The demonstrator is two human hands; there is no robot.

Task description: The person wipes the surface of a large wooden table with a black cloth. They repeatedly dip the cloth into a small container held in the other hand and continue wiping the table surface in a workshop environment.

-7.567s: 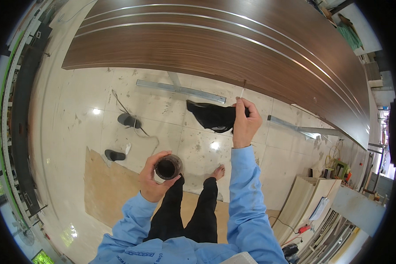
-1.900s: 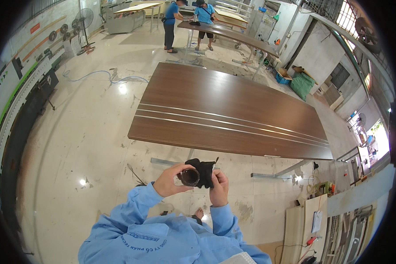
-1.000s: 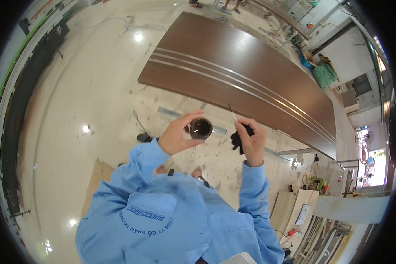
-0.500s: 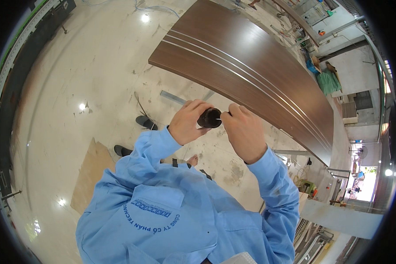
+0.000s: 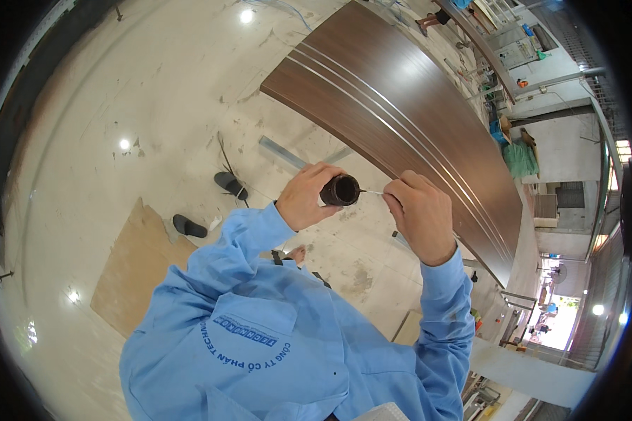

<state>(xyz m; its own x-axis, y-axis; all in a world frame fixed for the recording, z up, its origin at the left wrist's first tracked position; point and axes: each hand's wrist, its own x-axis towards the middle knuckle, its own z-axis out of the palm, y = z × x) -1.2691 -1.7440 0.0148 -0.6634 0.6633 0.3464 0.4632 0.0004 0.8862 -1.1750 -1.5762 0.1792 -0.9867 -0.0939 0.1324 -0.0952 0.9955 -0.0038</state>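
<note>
My left hand [image 5: 304, 200] is wrapped round a small dark brown jar [image 5: 335, 194]. The jar's round open mouth faces up toward me, and dark brown stuff coats its rim. Pinched in my right hand [image 5: 424, 217] is a thin pale stick [image 5: 373, 192] with a dark tip. That tip is at the right edge of the jar's mouth; I cannot tell whether it touches the rim. Beyond both hands lies a large dark brown door panel [image 5: 407, 84] with several thin silver strips along it.
Metal bars of a stand [image 5: 281, 152] show under the panel. On the pale floor are two dark slippers [image 5: 189, 226] and a tan board [image 5: 135, 263]. At the far right lies a green bundle [image 5: 519, 160]. A person's legs [image 5: 434, 21] show at the top.
My right hand has moved right, away from the jar, drawing the stick's dark tip out of its mouth. My left hand still holds the jar. The view has shifted slightly.
</note>
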